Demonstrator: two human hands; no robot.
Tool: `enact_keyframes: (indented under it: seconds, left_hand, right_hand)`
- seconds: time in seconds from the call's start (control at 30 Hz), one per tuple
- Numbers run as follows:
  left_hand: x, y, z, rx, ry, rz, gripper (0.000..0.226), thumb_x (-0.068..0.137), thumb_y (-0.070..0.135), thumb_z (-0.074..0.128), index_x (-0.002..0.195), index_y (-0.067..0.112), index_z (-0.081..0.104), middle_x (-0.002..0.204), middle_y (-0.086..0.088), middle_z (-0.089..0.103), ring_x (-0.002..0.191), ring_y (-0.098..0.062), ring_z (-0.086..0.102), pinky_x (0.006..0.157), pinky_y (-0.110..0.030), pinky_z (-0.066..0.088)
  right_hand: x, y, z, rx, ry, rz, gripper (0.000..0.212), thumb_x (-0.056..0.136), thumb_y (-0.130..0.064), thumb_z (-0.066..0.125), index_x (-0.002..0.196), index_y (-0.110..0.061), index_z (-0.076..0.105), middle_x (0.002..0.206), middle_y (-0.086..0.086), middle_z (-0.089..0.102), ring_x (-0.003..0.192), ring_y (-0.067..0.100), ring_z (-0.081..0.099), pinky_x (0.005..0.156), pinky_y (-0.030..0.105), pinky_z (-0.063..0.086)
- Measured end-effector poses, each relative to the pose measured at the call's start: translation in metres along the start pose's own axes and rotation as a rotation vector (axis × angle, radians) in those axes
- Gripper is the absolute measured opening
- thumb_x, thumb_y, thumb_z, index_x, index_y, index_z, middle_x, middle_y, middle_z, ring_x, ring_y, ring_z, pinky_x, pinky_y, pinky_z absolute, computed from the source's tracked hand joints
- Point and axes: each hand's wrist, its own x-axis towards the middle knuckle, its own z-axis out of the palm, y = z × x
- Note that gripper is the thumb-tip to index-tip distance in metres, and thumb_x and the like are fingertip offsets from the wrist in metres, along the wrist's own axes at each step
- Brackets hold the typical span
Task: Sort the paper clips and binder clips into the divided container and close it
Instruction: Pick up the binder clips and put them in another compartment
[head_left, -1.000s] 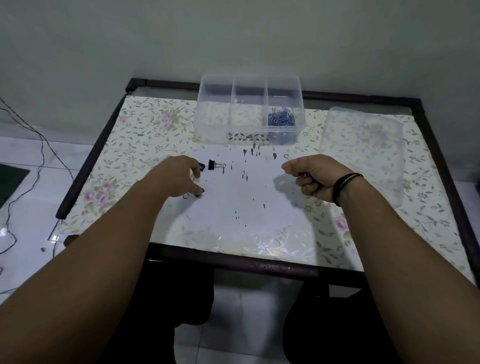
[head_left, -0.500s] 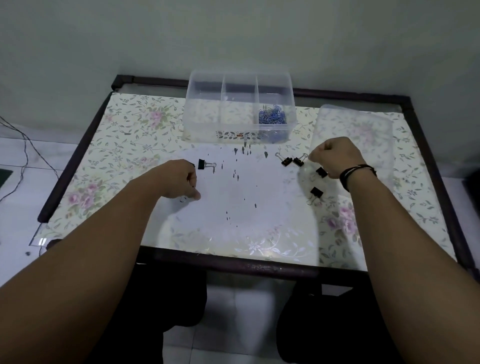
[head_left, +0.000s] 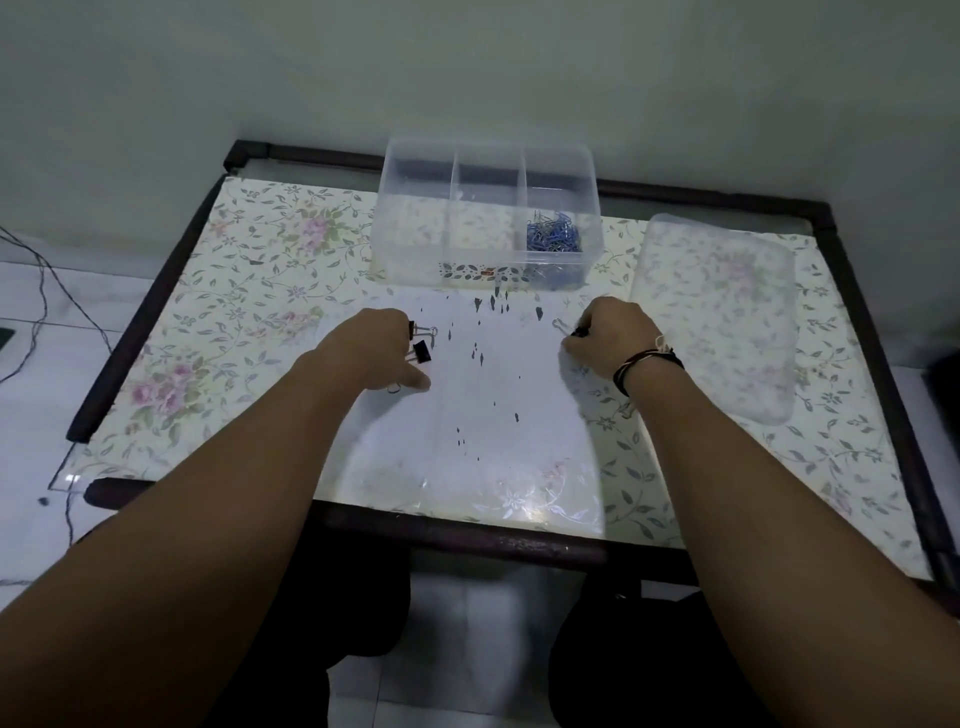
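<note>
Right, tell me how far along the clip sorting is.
Done: blue paper clips sit in the right compartment of the clear divided container. In hand: both hands, left hand and right hand, gather black binder clips off the table. Left: dropping them in and fitting the clear plastic lid, lying aside.

A floral-patterned table (head_left: 249, 291) with a dark frame stands against a pale wall (head_left: 467, 67); cables (head_left: 36, 312) trail left.

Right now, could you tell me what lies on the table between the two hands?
In the head view, between the left hand and the right hand lies glossy table with small dark specks; two black binder clips sit right by the left hand's fingers.
</note>
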Motion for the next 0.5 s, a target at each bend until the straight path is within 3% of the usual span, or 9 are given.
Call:
enact_keyframes:
  seconds: [0.03,0.1,0.17,0.23,0.4,0.5]
  left_hand:
    - [0.001,0.0,0.0,0.014,-0.007,-0.006,0.056,0.07,0.044,0.087,0.1,0.006,0.059,0.094,-0.01,0.067,0.081,-0.025,0.059,0.061,-0.031,0.041]
    - [0.001,-0.001,-0.002,0.045,-0.008,-0.005,0.058,0.068,0.046,0.088,0.101,0.009,0.058,0.095,-0.008,0.065,0.086,-0.025,0.06,0.064,-0.032,0.044]
    - [0.0,-0.005,-0.006,0.065,-0.003,0.003,0.056,0.067,0.044,0.089,0.102,0.014,0.057,0.097,-0.003,0.061,0.09,-0.024,0.059,0.069,-0.034,0.047]
    - [-0.002,-0.011,-0.007,0.081,0.001,0.021,0.054,0.066,0.043,0.089,0.102,0.017,0.058,0.098,0.0,0.061,0.091,-0.023,0.059,0.073,-0.035,0.05]
    - [0.003,-0.006,0.007,-0.028,0.08,0.044,0.037,0.076,0.043,0.081,0.09,0.017,0.06,0.086,0.003,0.061,0.082,-0.021,0.06,0.067,-0.031,0.046]
    - [0.007,0.001,0.011,-0.094,0.082,0.0,0.027,0.079,0.034,0.078,0.083,0.014,0.061,0.084,-0.002,0.067,0.076,-0.022,0.061,0.063,-0.029,0.045]
  right_hand:
    - [0.0,-0.001,0.0,0.05,-0.032,0.007,0.031,0.079,-0.031,0.067,0.071,-0.001,0.07,0.066,0.009,0.069,0.059,0.024,0.063,0.055,0.028,0.048]
    - [-0.007,-0.007,-0.007,0.351,-0.11,0.059,0.04,0.078,-0.037,0.066,0.056,-0.009,0.049,0.05,0.002,0.045,0.041,0.018,0.039,0.046,0.024,0.032]
    - [-0.01,-0.012,-0.017,0.855,-0.22,0.171,0.028,0.077,-0.035,0.06,0.067,-0.019,0.039,0.06,0.0,0.036,0.043,0.015,0.025,0.044,0.021,0.021]
    - [-0.011,-0.014,-0.027,1.26,-0.372,0.263,0.012,0.073,-0.029,0.048,0.073,-0.017,0.044,0.068,0.003,0.044,0.047,0.014,0.027,0.042,0.018,0.017]
    - [-0.015,-0.01,-0.033,1.441,-0.633,0.182,0.036,0.082,-0.034,0.042,0.093,-0.007,0.063,0.077,0.007,0.061,0.052,0.013,0.033,0.04,0.017,0.018]
    - [-0.013,-0.013,-0.03,1.436,-0.654,0.186,0.036,0.085,-0.044,0.052,0.084,-0.01,0.065,0.077,0.005,0.058,0.051,0.012,0.034,0.038,0.017,0.021]
